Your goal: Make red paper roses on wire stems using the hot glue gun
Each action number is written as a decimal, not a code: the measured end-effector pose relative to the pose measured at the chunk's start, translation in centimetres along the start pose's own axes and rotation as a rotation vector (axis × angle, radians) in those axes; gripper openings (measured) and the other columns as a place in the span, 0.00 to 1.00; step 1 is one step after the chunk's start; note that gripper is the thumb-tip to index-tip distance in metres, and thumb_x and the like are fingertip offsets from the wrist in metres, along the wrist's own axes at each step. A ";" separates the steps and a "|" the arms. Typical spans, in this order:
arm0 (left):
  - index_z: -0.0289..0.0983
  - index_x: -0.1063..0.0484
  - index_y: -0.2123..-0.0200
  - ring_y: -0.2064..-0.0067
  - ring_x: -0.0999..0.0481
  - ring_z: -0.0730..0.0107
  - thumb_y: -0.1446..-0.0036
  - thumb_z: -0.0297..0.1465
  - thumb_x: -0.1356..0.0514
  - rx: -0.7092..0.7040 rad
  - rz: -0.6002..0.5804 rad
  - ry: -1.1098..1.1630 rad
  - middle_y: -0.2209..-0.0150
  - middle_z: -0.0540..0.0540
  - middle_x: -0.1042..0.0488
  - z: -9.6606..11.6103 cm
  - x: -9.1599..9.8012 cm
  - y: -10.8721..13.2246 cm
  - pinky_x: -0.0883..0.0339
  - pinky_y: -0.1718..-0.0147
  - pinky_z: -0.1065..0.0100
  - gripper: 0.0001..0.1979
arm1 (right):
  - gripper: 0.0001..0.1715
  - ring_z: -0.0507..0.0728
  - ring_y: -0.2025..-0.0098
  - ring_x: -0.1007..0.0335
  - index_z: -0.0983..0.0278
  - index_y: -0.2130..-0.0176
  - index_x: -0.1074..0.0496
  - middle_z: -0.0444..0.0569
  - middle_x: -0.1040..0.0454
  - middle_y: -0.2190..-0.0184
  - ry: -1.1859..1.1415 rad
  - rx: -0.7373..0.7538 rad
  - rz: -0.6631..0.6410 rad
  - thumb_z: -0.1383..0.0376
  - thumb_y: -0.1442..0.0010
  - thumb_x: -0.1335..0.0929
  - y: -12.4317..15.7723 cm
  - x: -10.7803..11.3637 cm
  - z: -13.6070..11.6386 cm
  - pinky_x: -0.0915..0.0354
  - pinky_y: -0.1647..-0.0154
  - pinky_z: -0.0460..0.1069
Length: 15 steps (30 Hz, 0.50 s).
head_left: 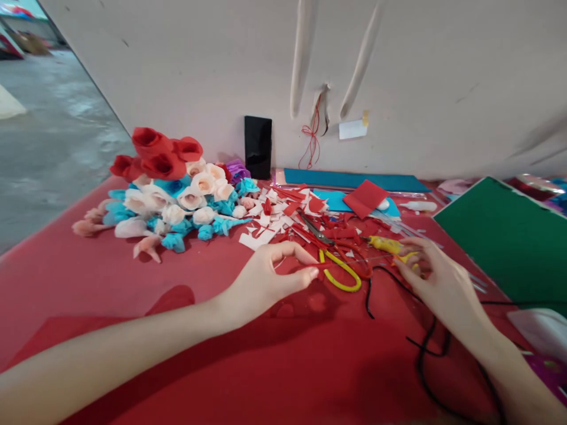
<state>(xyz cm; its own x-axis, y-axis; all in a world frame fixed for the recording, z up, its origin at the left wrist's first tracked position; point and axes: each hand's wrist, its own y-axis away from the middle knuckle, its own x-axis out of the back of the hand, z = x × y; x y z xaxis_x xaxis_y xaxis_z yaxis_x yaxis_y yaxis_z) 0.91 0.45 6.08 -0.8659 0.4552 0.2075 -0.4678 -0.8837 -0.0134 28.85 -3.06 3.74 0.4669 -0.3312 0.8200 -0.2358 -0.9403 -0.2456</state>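
Observation:
My left hand (pixel 277 274) pinches a thin red piece (pixel 325 267) between thumb and fingertips, above the scissors. My right hand (pixel 443 280) closes its fingers around a yellow hot glue gun (pixel 385 245), whose nozzle points left. A fine strand seems to stretch between the red piece and the glue gun side. Scissors (pixel 341 273) with a yellow and red handle lie under and between my hands, blades toward the scraps. A black cord (pixel 427 354) loops below my right hand.
Paper flowers (pixel 195 198) in red, white and blue are piled at left. Paper scraps (pixel 274 221) lie mid-table. A black phone (pixel 258 147) leans on the wall. A green board (pixel 505 242) lies at right, and red sheet (pixel 248 366) in front.

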 end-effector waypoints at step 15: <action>0.36 0.31 0.72 0.67 0.32 0.71 0.50 0.33 0.41 -0.009 0.052 -0.031 0.72 0.51 0.29 -0.8 0.2 -0.6 0.40 0.66 0.70 0.05 | 0.13 0.55 0.57 0.34 0.65 0.55 0.34 0.51 0.33 0.56 0.142 -0.243 -0.195 0.62 0.39 0.37 -1.2 -0.3 8.2 0.34 0.58 0.53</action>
<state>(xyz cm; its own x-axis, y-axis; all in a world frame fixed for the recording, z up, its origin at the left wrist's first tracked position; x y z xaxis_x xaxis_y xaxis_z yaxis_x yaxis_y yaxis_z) 0.84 1.13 5.39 -0.8830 0.4051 0.2368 -0.4243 -0.9049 -0.0340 35.97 -2.52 -0.40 0.4036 -0.1165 0.9075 -0.3577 -0.9330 0.0393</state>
